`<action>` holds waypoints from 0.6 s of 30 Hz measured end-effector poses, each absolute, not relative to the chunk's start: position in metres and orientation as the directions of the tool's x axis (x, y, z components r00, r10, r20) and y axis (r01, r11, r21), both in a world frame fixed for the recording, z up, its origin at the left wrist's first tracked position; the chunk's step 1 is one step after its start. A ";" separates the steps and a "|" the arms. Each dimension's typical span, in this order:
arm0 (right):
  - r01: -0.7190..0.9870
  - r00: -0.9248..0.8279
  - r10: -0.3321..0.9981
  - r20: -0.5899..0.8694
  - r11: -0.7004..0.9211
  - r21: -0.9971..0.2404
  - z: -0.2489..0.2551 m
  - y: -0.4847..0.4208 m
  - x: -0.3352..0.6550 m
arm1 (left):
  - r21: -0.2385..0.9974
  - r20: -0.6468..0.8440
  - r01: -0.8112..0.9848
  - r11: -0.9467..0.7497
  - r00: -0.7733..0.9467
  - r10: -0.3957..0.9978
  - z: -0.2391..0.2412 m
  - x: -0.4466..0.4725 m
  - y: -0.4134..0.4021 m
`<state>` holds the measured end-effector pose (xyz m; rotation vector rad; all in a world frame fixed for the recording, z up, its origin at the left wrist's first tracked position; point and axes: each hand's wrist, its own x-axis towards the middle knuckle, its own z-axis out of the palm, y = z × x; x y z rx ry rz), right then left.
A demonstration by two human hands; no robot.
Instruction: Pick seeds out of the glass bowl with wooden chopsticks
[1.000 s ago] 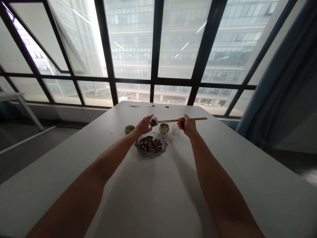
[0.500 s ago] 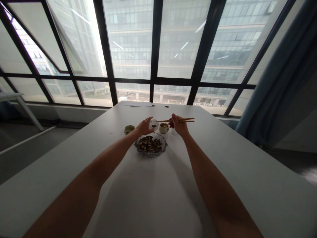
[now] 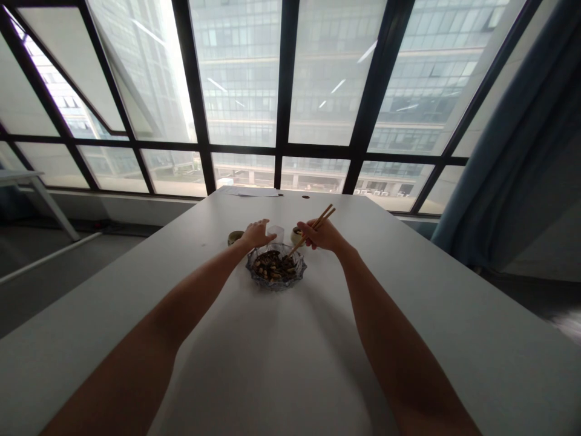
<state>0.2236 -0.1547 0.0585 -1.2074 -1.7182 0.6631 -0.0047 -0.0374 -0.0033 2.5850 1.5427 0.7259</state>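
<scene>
My right hand (image 3: 320,233) is closed around a pair of wooden chopsticks (image 3: 325,213). Their tips reach down into a scalloped clear glass bowl (image 3: 276,283), among dark and pale small pieces of food (image 3: 272,266). To the left, my left hand (image 3: 257,235) has its thumb and fingers apart at the left side of a small clear cup (image 3: 276,232) behind the bowl. Whether the thumb touches the cup is hard to tell. Behind my right fingers a small cream pot (image 3: 296,238) is partly hidden. Another small patterned pot (image 3: 235,237) stands left of my left hand.
All of this stands on a long white table (image 3: 254,363). Papers (image 3: 249,192) and two dark round spots (image 3: 305,197) are at its far end. Beyond are large windows (image 3: 240,72), with a blue curtain (image 3: 494,145) at right and another white table (image 3: 31,175) at left.
The chopsticks have swung from level above the pot to slanting down into the glass bowl. The clear cup, tilted by my left hand before, now looks upright, and that hand has shifted slightly left.
</scene>
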 end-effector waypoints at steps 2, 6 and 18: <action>0.450 -0.138 0.922 0.363 0.384 -0.806 0.056 -0.153 0.222 | 0.247 0.416 0.820 -0.517 0.392 0.820 0.000 -0.021 -0.046; 0.450 -0.158 0.925 0.346 0.380 -0.808 0.049 -0.148 0.221 | 0.209 0.549 0.826 -0.524 0.344 0.762 -0.003 -0.059 -0.062; 0.388 -0.142 0.942 0.304 0.336 -0.858 0.044 -0.144 0.217 | 0.508 0.563 0.773 -0.380 0.037 0.826 -0.061 -0.102 -0.066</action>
